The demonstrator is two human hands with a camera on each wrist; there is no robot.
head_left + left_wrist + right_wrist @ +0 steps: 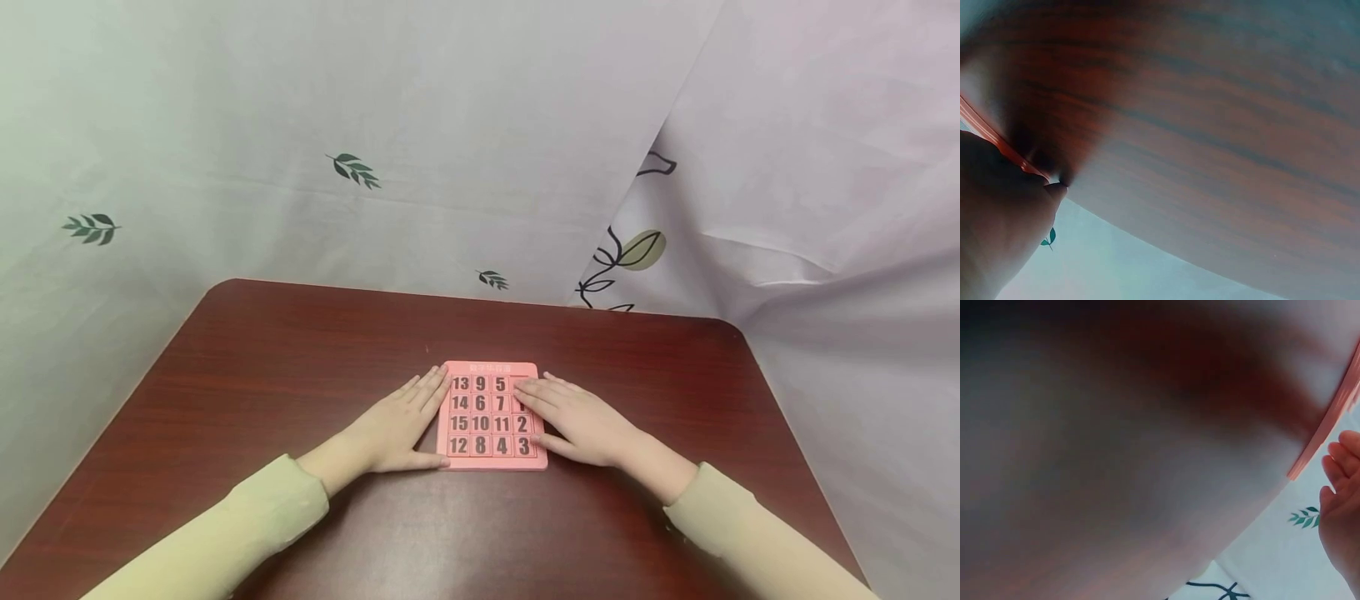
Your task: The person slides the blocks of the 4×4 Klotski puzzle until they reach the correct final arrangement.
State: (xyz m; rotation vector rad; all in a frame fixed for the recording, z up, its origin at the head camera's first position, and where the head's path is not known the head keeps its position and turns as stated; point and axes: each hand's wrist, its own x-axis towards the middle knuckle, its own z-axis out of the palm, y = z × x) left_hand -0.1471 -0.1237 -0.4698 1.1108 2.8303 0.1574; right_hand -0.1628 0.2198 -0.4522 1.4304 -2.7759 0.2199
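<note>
A patterned fabric backdrop (480,100) rises beyond the far edge and along the sides of the work surface, presumably to screen off the surroundings; clock positions below refer to the head view, with the dial centred on the visible tabletop and 12 o'clock at its far edge. The reddish-brown table (450,533) is the support surface; two pale sleeves, the left sleeve (217,525) at 8 o'clock and the right sleeve (757,525) at 4 o'clock, converge on the hub from the person's side. The left hand (397,429) lies at 9 o'clock, its fingertips touching the board's side edge and its thumb at the near corner; the right hand (588,423) lies at 3 o'clock, its fingertips overlapping the opposite edge; both grips are released, the fingers extended and curled round nothing; the pressure applied cannot be told. The pink number board (492,463) lies flat at the hub, face up, numerals upright to the person; the central position presumably gives both hands equal reach, and the two-sided contact likely steadies it against sliding. A printed leaf sprig (352,169) marks the backdrop at 11 o'clock; the square tiles (480,423) are smallest; the far row reads 13, 9, 5, its last place partly hidden by the right fingertips.
</note>
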